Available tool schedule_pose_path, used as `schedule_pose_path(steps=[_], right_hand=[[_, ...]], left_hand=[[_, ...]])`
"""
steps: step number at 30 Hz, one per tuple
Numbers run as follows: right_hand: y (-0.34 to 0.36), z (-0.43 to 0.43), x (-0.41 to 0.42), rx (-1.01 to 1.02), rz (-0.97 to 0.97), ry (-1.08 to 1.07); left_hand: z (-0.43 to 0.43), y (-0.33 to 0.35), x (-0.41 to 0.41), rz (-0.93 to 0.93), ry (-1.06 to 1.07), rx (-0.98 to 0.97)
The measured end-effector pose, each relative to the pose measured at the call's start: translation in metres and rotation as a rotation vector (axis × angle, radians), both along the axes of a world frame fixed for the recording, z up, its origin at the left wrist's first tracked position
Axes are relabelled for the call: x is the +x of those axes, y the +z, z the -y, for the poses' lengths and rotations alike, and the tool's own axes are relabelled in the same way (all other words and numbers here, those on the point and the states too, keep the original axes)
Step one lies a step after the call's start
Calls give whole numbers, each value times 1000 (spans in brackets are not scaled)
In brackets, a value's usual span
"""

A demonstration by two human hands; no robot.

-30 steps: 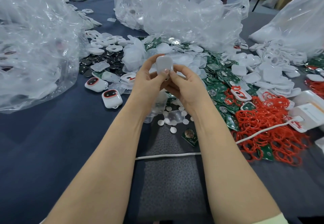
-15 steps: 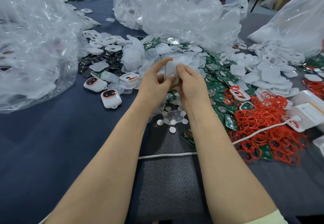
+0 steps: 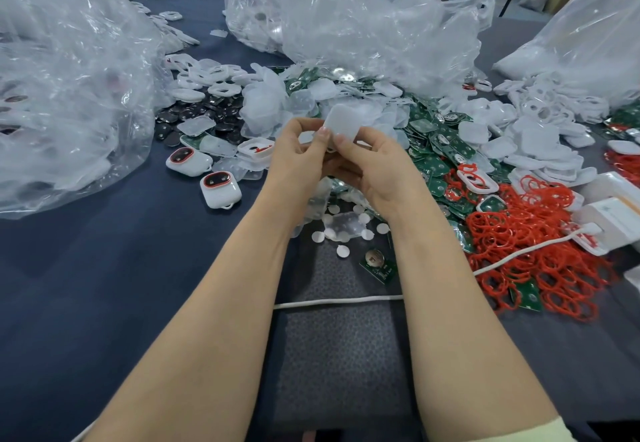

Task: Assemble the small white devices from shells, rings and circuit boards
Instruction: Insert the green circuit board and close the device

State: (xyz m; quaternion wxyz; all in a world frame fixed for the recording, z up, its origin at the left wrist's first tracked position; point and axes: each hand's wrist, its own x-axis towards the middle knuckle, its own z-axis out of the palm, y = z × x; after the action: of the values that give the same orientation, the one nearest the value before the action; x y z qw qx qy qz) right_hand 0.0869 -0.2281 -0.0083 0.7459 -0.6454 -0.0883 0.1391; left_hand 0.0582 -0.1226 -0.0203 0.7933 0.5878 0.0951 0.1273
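Observation:
Both hands hold one small white device [image 3: 343, 123] above the middle of the table. My left hand [image 3: 299, 156] pinches its left side and my right hand [image 3: 375, 168] grips its lower right edge. Its plain white back faces me. Two finished devices with red-ringed dark windows [image 3: 220, 190] [image 3: 188, 161] lie on the cloth to the left. Green circuit boards [image 3: 436, 164] are heaped right of my hands, red rings [image 3: 526, 244] further right, and white shells [image 3: 533, 144] beyond them.
Big clear plastic bags stand at the left [image 3: 69, 88], back centre [image 3: 346, 26] and back right [image 3: 588, 36]. Dark round discs [image 3: 204, 112] lie at back left. A white cord [image 3: 339, 301] crosses a grey mat [image 3: 343, 355]. White round stickers [image 3: 341, 230] are scattered below my hands.
The device has turned in my fingers, from upright with its back to me, through edge-on, to tilted with its flat white face up. Both hands stayed at the same spot.

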Motion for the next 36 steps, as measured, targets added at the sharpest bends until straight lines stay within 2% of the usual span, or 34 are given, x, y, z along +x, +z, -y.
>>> schedule_pose_path(steps=[4,8,10,13,16,18,22,24,30,33,36], right_hand=[[-1,-3,-3,-88,88,-35],[2,-4,-4,-54,250,-31],[3,-3,-2,-166,377,-113],[0,-1,-1,-344,527,-277],[-3,2,0,-466,612,-315],[-3,4,2,-518,592,-280],[2,4,4,-202,236,-172],[1,6,5,-182,161,-134],[-3,5,4,-171,187,-114],[-4,3,4,-236,228,-118],[-2,-1,1,-184,216,-107]], left_hand=[[1,3,-1,5,15,-72],[2,11,-2,101,-24,-217],[1,14,-3,104,-39,-292],[-2,14,-3,-2,-35,-250],[-6,12,-2,-48,-51,-218],[-7,11,-1,-57,-36,-202],[-8,9,0,-24,20,-120],[-8,8,-1,-1,21,-119],[-7,6,-2,28,-41,-112],[-7,6,-3,22,-46,-96],[-9,6,-3,20,-37,-124]])
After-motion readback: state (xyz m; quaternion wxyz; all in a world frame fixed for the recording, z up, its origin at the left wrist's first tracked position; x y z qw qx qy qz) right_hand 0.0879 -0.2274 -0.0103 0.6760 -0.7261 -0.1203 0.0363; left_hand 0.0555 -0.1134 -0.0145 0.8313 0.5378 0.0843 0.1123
